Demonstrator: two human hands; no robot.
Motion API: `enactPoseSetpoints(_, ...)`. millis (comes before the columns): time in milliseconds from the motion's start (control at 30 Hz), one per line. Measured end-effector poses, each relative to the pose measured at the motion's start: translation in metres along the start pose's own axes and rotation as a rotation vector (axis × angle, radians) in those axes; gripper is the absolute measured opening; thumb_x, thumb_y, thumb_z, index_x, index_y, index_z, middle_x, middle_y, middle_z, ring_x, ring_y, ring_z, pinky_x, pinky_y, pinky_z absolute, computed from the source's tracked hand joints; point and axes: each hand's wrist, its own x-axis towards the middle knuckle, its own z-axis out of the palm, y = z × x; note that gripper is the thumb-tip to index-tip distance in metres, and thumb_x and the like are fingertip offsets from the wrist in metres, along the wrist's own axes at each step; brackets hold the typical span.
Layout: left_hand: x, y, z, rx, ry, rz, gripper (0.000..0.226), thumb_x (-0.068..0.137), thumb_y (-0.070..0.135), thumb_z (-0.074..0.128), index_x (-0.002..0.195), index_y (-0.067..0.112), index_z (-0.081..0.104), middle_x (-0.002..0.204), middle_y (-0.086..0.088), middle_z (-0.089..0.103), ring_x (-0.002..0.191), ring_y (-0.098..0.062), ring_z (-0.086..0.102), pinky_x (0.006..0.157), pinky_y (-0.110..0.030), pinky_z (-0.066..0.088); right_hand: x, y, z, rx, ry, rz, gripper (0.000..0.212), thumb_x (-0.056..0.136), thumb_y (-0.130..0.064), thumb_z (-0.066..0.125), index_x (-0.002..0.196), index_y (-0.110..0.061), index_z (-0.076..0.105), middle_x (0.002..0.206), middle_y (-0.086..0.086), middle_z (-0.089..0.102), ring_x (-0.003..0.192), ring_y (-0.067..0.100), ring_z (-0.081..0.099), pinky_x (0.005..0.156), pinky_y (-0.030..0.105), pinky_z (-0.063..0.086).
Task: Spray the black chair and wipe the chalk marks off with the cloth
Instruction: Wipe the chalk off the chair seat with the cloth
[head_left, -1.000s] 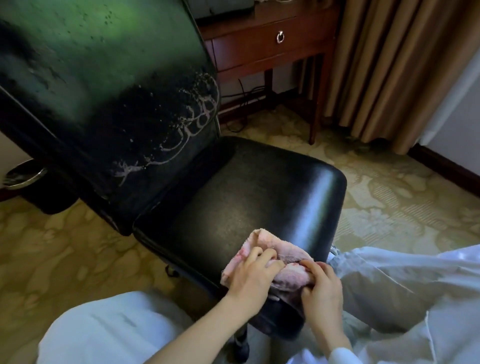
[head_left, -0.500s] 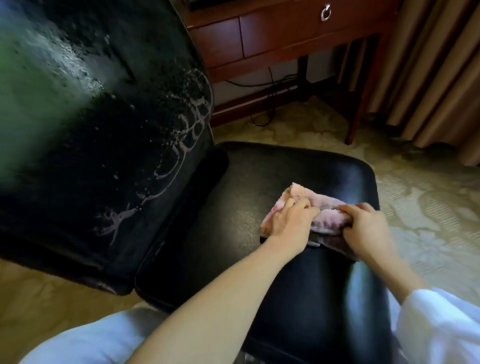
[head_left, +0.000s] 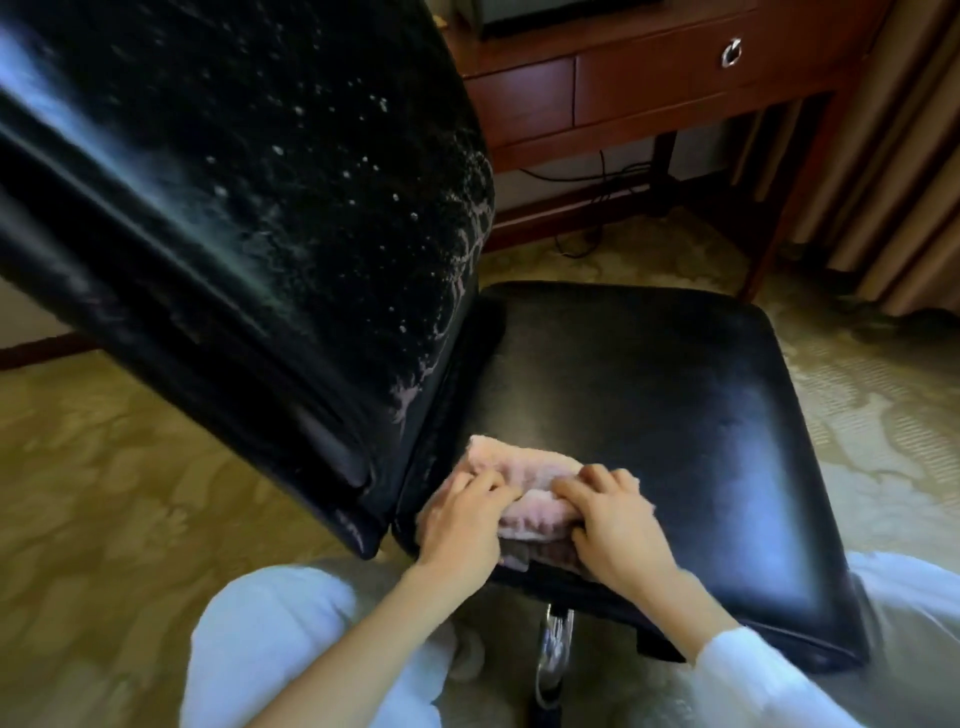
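Note:
The black chair's seat (head_left: 649, 405) fills the middle of the view, its backrest (head_left: 249, 208) leaning over from the upper left. White chalk marks (head_left: 467, 260) and spray droplets show along the backrest's right edge. A pink cloth (head_left: 524, 467) lies bunched on the seat's near left corner, beside the foot of the backrest. My left hand (head_left: 462, 519) grips the cloth's left side with curled fingers. My right hand (head_left: 618, 519) grips its right side, fingers curled into the folds. No spray bottle is in view.
A dark wooden desk (head_left: 649, 88) with a ring-handled drawer stands behind the chair, cables hanging under it. Beige curtains (head_left: 883, 182) hang at the right. Patterned carpet (head_left: 130, 493) surrounds the chair. My white-clad knees flank the chair's metal post (head_left: 556, 654).
Both hands have slid the cloth leftward across the seat to the corner by the backrest. The view has moved closer, over the chair.

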Motion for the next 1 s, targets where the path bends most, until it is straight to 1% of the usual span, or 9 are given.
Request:
enactPoseSetpoints(67,-0.032,-0.021,-0.005,0.058,0.015,-0.088,0.056,0.089,0.006,0.047,0.136,0.035,0.043,0.132,0.01,0.042,0.121,-0.019,0.039,0.087,-0.034,0.046,-0.005,-0.034,0.01,0.023,-0.04,-0.05,0.048,0.086,-0.018,0.05,0.132,-0.033,0.049,0.134,0.0,0.044,0.118,0.026,0.037,0.09,0.035,0.041)
enactPoseSetpoints(200,-0.056,-0.041,-0.004,0.096,0.057,-0.171,0.06,0.089,0.004,0.046,0.142,0.032,0.037,0.137,0.005,0.04,0.126,-0.023,0.037,0.097,-0.034,0.043,-0.006,-0.072,0.024,0.005,-0.069,-0.075,0.048,0.092,-0.024,0.049,0.138,-0.036,0.041,0.142,-0.005,0.037,0.124,0.021,0.031,0.096,0.031,0.039)
enactPoseSetpoints(333,-0.049,-0.037,-0.004,0.074,0.037,-0.251,0.063,0.087,0.002,0.047,0.141,0.031,0.035,0.136,0.003,0.038,0.124,-0.023,0.038,0.094,-0.039,0.046,-0.002,-0.071,0.023,0.015,-0.075,-0.035,0.048,0.094,-0.025,0.048,0.139,-0.039,0.038,0.144,-0.008,0.034,0.126,0.018,0.03,0.097,0.027,0.041)
enactPoseSetpoints(467,-0.024,-0.035,-0.008,0.039,0.026,-0.268,0.062,0.086,0.004,0.054,0.139,0.031,0.035,0.136,0.005,0.036,0.121,-0.023,0.043,0.093,-0.04,0.045,0.023,-0.058,0.02,-0.014,-0.066,-0.028,0.05,0.093,-0.023,0.046,0.139,-0.037,0.038,0.142,-0.005,0.037,0.122,0.021,0.033,0.092,0.03,0.045)
enactPoseSetpoints(600,0.02,-0.034,-0.013,0.035,-0.011,-0.291,0.063,0.086,0.019,0.064,0.14,0.029,0.033,0.138,0.004,0.036,0.124,-0.023,0.04,0.096,-0.039,0.042,0.069,-0.044,0.016,-0.008,-0.055,-0.005,0.047,0.091,-0.022,0.047,0.136,-0.034,0.043,0.136,-0.003,0.04,0.12,0.022,0.034,0.091,0.034,0.047)
enactPoseSetpoints(667,0.049,-0.032,-0.016,0.051,-0.028,-0.348,0.064,0.09,0.019,0.057,0.145,0.027,0.026,0.144,0.0,0.03,0.129,-0.026,0.035,0.103,-0.042,0.039,0.096,-0.036,0.014,-0.015,-0.065,0.013,0.047,0.09,-0.025,0.048,0.136,-0.033,0.044,0.136,-0.002,0.039,0.12,0.022,0.033,0.092,0.037,0.047)
enactPoseSetpoints(733,0.082,-0.028,-0.019,0.075,-0.025,-0.391,0.064,0.095,0.019,0.051,0.15,0.023,0.019,0.15,-0.005,0.025,0.134,-0.028,0.031,0.109,-0.042,0.032,0.127,-0.026,0.01,-0.015,-0.063,0.021,0.048,0.089,-0.026,0.052,0.136,-0.033,0.044,0.136,-0.001,0.038,0.12,0.022,0.032,0.094,0.038,0.046)
enactPoseSetpoints(833,0.138,-0.025,-0.024,0.068,0.021,-0.412,0.056,0.1,0.021,0.042,0.15,0.017,0.017,0.15,-0.01,0.025,0.134,-0.026,0.034,0.109,-0.036,0.03,0.177,-0.006,0.002,0.001,-0.015,0.023,0.047,0.089,-0.025,0.053,0.135,-0.032,0.045,0.135,0.0,0.038,0.118,0.021,0.033,0.095,0.037,0.044)
enactPoseSetpoints(1000,0.244,-0.029,-0.016,0.055,0.076,-0.377,0.055,0.098,0.015,0.041,0.15,0.016,0.021,0.15,-0.014,0.023,0.129,-0.029,0.038,0.104,-0.039,0.036,0.258,0.039,-0.01,0.016,0.023,0.057,0.05,0.088,-0.024,0.055,0.137,-0.028,0.044,0.135,0.002,0.039,0.12,0.024,0.035,0.097,0.042,0.044)
